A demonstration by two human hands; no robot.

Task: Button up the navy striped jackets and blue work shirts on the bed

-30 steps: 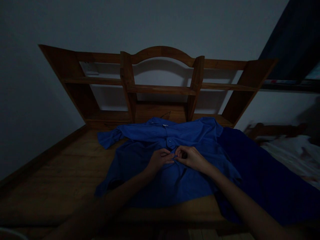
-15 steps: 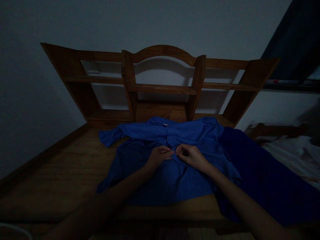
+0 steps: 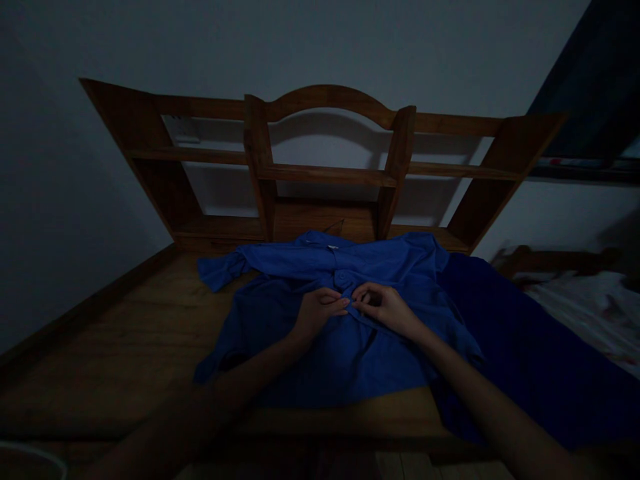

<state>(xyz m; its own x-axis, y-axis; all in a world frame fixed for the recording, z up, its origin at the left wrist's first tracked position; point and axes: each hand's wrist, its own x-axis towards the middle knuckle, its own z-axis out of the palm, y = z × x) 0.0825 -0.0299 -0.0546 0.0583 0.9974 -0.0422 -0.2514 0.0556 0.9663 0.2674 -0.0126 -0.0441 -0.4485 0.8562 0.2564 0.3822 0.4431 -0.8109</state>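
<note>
A blue shirt [image 3: 340, 347] lies front up across the middle of a wooden desk [image 3: 125, 333], its collar toward the back edge and its hem near the front edge. A button [image 3: 342, 275] shows on its front below the collar, where a small pale label [image 3: 333, 247] sits, too small and dim to read. Just below the button, the left hand [image 3: 319, 313] and right hand [image 3: 385, 309] meet almost tip to tip, each pinching the shirt's front edge between thumb and curled fingers, the grip itself partly hidden. The left forearm crosses the shirt's lower corner; the right passes over a dark blue cloth [image 3: 505, 333] that covers the desk's right end and touches the shirt. A wooden shelf unit [image 3: 327, 175] with an arched top rail lines the back edge, a wall outlet [image 3: 186, 131] behind its left bay. Beyond the right edge are white bedding [image 3: 590, 310] and, above, a dark curtain [image 3: 595, 87].
</note>
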